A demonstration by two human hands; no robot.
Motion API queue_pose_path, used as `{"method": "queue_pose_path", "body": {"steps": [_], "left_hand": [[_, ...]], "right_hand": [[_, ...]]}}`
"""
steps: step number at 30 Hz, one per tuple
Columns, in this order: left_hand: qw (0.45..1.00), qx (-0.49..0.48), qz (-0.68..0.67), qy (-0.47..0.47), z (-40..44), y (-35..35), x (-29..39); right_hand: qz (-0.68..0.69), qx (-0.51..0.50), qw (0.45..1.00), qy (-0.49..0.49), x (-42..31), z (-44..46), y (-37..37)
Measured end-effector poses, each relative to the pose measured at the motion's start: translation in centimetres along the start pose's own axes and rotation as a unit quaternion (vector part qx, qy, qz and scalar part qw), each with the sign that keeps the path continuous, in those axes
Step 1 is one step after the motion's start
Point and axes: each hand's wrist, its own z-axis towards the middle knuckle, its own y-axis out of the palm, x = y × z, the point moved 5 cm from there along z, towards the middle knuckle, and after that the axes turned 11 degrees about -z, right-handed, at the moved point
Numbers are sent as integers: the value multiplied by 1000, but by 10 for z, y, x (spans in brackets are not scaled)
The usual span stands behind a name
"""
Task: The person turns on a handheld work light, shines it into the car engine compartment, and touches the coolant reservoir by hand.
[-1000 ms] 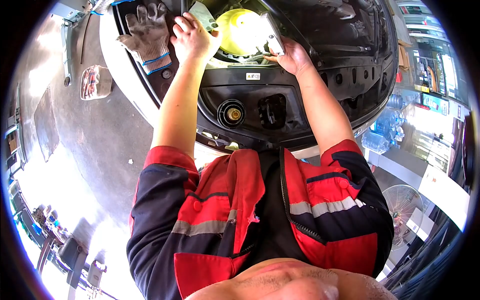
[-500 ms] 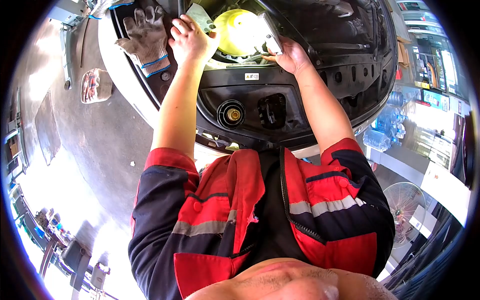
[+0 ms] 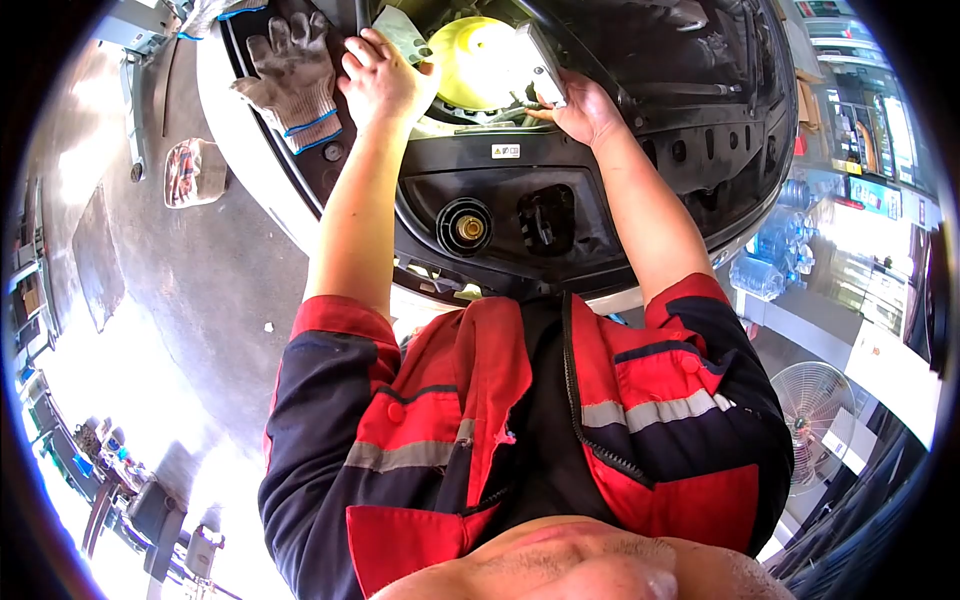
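Note:
My left hand (image 3: 385, 88) reaches into the engine bay, its fingers curled at the edge beside a pale flat piece (image 3: 403, 36). Whatever those fingers grip is hidden. In my right hand (image 3: 585, 108) is a flat, rectangular work light (image 3: 541, 66), tilted, its bright side facing left. Between both hands a round part (image 3: 465, 75) glows yellow-white, and glare washes out its detail. Closer to me, the black front cover (image 3: 505, 180) has a round opening with a brass-coloured fitting (image 3: 469, 229) inside.
Dirty work gloves (image 3: 290, 75) lie on the car's left edge. A patterned cloth-like bundle (image 3: 194, 172) rests on the floor. Large water bottles (image 3: 770, 250) and a fan (image 3: 812, 410) stand to the right. Dark hoses and the bay's rim surround my hands.
The view shifts very slightly. Both hands stay in nearly the same place, and the light in my right hand keeps almost the same tilt.

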Motion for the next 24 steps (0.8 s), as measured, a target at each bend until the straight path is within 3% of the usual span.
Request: {"method": "queue_pose_path", "body": {"steps": [11,24], "left_hand": [[1000,7,-1,5,1,3,-2],[1000,-2,1,4,1,2,-1]], "right_hand": [[14,-30,999,3,9,15,-22],[5,-4,1000,0,0,0,0]]}}
